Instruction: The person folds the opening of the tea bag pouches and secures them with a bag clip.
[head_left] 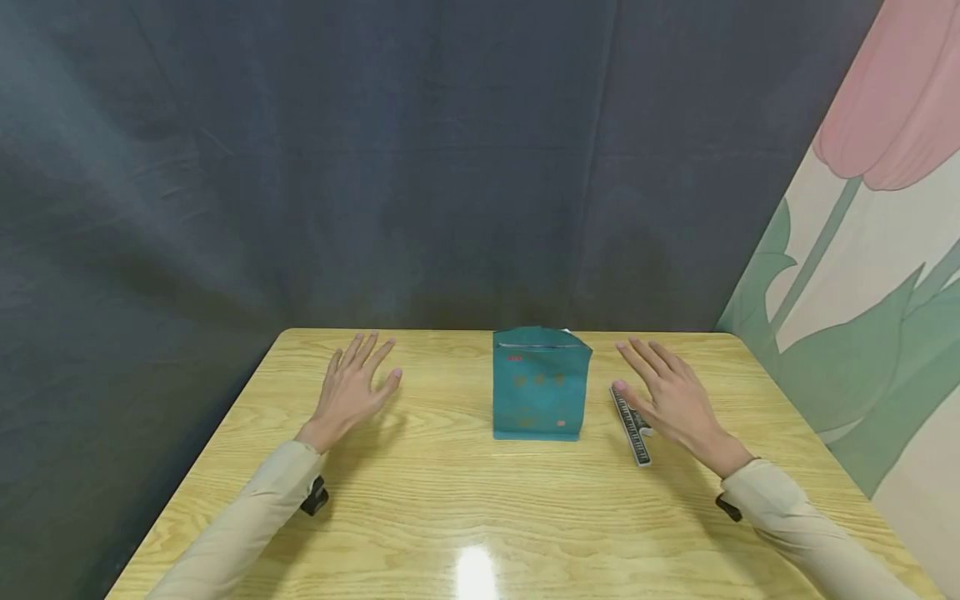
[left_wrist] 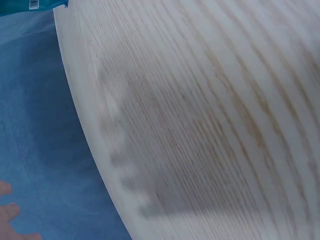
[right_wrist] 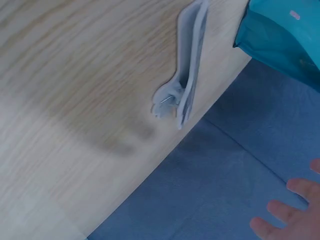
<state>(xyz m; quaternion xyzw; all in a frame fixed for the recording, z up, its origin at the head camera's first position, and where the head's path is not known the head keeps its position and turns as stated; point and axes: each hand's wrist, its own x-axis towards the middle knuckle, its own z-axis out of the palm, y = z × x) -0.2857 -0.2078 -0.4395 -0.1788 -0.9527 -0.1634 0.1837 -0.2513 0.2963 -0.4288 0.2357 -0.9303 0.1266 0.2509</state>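
A teal pouch [head_left: 540, 392] with a folded-over top stands upright on the table, between the two hands. To its right lies a long bag clip [head_left: 631, 425], dark-faced with pale edges in the head view; the right wrist view shows the clip's [right_wrist: 189, 60] grey-white side and small hinge. My left hand [head_left: 348, 396] hovers left of the pouch, fingers spread and holding nothing. Over the table just right of the clip, my right hand [head_left: 678, 408] is held with straight fingers, apart from it. Only fingertips of each hand show in the wrist views.
The wood-grain table [head_left: 420, 500] reaches back to a dark blue curtain [head_left: 450, 167]. On the right stands a wall [head_left: 847, 333] painted with a pink tulip. Dark wrist devices [head_left: 315, 497] sit below both cuffs.
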